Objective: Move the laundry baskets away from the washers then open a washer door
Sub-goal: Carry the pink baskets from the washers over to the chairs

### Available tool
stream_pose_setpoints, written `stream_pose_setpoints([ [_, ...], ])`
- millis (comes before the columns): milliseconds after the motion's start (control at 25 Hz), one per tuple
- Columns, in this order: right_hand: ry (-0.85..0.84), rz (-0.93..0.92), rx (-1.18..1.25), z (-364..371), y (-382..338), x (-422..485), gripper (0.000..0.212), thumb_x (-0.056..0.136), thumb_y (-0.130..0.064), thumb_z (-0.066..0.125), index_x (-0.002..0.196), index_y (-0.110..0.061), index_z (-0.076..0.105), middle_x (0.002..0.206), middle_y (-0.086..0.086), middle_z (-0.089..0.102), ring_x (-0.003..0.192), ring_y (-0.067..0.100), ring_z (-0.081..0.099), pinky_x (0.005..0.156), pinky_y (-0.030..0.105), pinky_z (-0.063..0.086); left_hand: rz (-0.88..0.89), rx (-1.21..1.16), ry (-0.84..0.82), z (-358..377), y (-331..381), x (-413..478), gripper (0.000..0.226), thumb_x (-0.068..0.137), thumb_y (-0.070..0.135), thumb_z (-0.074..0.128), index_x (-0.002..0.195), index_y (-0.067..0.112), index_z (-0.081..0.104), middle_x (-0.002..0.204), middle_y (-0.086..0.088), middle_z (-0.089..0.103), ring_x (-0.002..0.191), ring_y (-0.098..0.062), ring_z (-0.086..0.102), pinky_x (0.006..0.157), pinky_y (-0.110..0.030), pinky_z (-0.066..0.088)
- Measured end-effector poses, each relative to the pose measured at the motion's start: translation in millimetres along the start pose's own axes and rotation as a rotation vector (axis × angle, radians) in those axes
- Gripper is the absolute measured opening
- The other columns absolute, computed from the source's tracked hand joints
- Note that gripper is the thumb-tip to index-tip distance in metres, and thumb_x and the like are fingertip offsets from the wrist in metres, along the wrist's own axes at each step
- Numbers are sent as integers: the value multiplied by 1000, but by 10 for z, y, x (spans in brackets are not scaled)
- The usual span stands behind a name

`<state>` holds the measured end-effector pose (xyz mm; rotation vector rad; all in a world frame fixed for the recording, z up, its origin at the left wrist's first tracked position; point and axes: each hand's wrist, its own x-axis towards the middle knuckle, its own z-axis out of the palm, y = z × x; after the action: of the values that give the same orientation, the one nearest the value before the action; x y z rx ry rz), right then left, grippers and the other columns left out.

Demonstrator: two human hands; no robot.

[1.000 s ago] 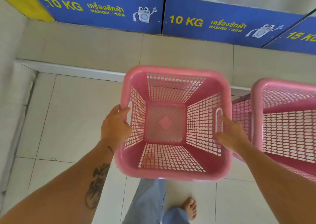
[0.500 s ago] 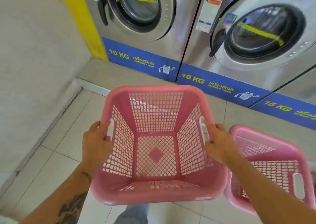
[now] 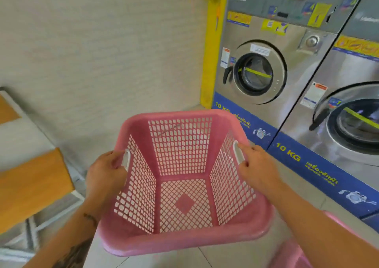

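Pink laundry basket (image 3: 184,185) is gripped at its side handles by left hand (image 3: 105,175) and right hand (image 3: 257,170), near closed washers (image 3: 266,62).

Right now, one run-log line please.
left hand, right hand: grip pink basket | second basket: floor | washer doors: shut

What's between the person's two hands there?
In the head view, the empty pink plastic mesh laundry basket spans the gap: the left hand and right hand each grip a side handle slot.
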<state>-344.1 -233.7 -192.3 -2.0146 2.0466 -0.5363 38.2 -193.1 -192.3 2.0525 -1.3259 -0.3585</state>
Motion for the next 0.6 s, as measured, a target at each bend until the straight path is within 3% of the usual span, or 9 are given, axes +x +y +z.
stream_pose_setpoints([
  [160, -55, -178, 4, 165, -973, -251, 61, 80, -19, 48, 138, -39, 46, 111, 7, 55, 94, 30, 61, 77, 38, 50, -154, 8, 148, -953, -703, -504, 48, 74, 10, 58, 114, 33, 68, 110, 4, 69, 77, -20, 62, 65, -31, 49],
  [280, -78, -314, 16, 364, -1745, -622, 60, 81, -20, 49, 138, -40, 45, 108, 4, 54, 94, 26, 60, 73, 34, 48, -252, 53, 257, -1679, -1262, -919, 50, 71, 9, 57, 112, 36, 68, 99, 5, 68, 65, -15, 58, 55, -24, 41],
  [440, -127, -472, 43, 663, -2897, -1299, 59, 82, -22, 50, 138, -43, 44, 102, -1, 52, 77, 18, 49, 64, 29, 40, -343, 113, 422, -2709, -2152, -1603, 45, 71, 11, 61, 109, 34, 70, 101, 5, 70, 69, -16, 53, 63, -26, 40],
  [600, -180, -600, 69, 941, -4028, -2186, 57, 81, -20, 52, 134, -42, 49, 102, 4, 56, 81, 24, 55, 65, 32, 43, -434, 151, 540, -3751, -3011, -2401, 36, 75, 20, 61, 106, 35, 71, 91, 13, 66, 66, -12, 53, 60, -25, 39],
])
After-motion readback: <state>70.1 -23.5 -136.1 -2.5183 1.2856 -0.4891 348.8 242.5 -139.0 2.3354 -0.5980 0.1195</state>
